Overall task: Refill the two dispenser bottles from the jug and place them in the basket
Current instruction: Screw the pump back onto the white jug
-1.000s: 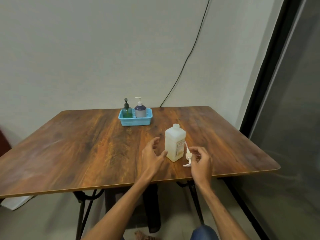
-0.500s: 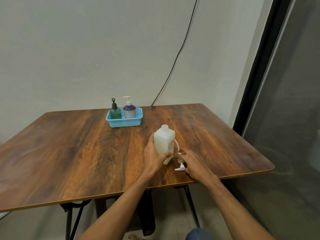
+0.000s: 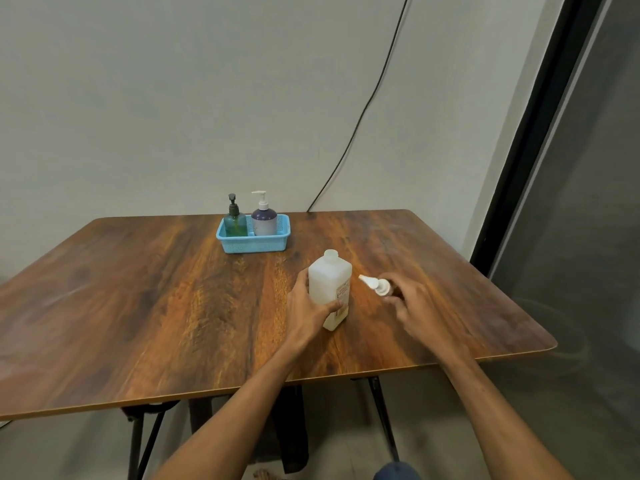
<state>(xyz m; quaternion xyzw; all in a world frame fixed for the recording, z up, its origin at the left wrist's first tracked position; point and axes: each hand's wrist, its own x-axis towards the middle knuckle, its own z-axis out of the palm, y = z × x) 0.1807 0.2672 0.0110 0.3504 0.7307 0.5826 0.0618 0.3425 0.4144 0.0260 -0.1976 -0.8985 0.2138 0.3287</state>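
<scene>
Left hand grips the white jug, upright on the table with its mouth uncapped, probably to steady it. Right hand, just beside the jug, has its fingers curled on a white pump cap whose nozzle points toward the jug, likely for refitting. Green bottle and purple bottle stand upright side by side in the blue basket, well apart from the jug, with pumps on, so the task appears nearly complete.
</scene>
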